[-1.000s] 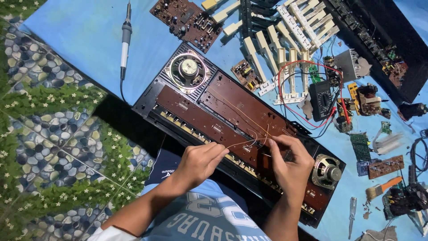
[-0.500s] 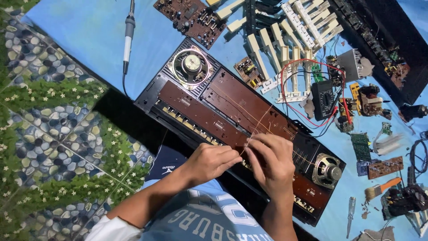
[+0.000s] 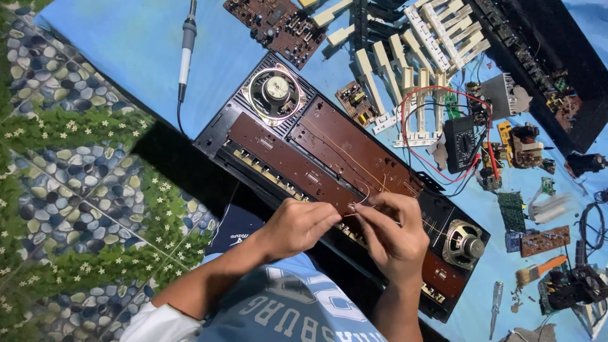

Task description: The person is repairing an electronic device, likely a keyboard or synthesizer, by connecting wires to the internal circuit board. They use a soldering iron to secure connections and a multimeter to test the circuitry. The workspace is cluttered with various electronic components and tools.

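- Both hands met over the middle of an opened black keyboard case (image 3: 218,136); the left hand (image 3: 301,225) was curled, its fingertips pinched on a thin pale wire (image 3: 362,196) at the lower edge of the brown circuit board (image 3: 285,161).
- Right hand (image 3: 396,231) was likewise closed in a pinch on the same wire, its fingertips just beside those of the left hand, touching or nearly so.
- From the pinch, the wire looped up and ran slantwise across a second brown board (image 3: 345,142) toward the upper left.
- At the case's upper left end sat a round speaker (image 3: 274,92) with a pale cone; a second, darker speaker (image 3: 465,244) sat at the lower right end, just beside the right hand.
- Beyond the case, on a blue sheet (image 3: 114,57), a soldering iron (image 3: 187,41) lay well apart to the upper left, its cord trailing down.
- Loose white piano keys (image 3: 405,57) lay in rows above the case, near a small brown board (image 3: 282,25).
- To the right, a black multimeter (image 3: 459,142) lay with red leads (image 3: 421,101) looping around it, among scattered small circuit boards.
- Near the lower right, a small brush (image 3: 538,271) and a screwdriver (image 3: 494,307) lay on the sheet.
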